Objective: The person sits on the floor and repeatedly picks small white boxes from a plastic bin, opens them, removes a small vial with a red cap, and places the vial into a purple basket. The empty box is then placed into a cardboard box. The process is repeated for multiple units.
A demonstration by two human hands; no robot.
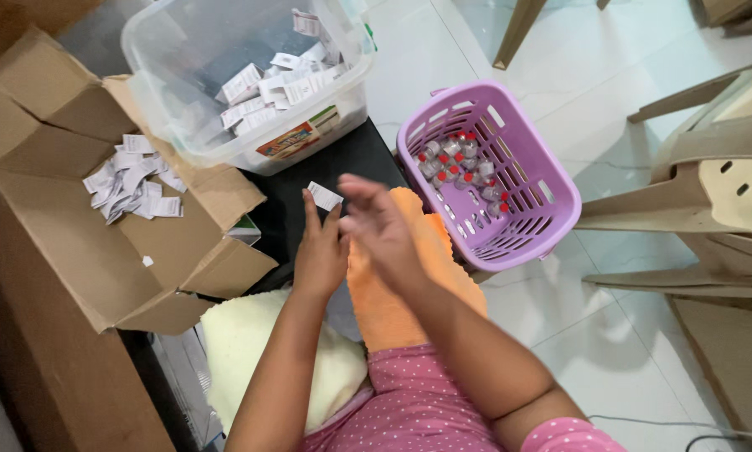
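While the left hand (320,251) pinches a small white paper slip (324,196) at its fingertips, the right hand (382,230) hovers just beside it, fingers loosely spread and blurred. Beyond the hands sits a clear plastic tub (234,125) of slips; right of them, a purple basket (552,209) of vials (464,167).

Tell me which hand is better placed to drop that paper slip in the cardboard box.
Probably the left hand: its grip already pinches the white slip and sits nearer the cardboard box. The right hand is empty, toward the purple basket.
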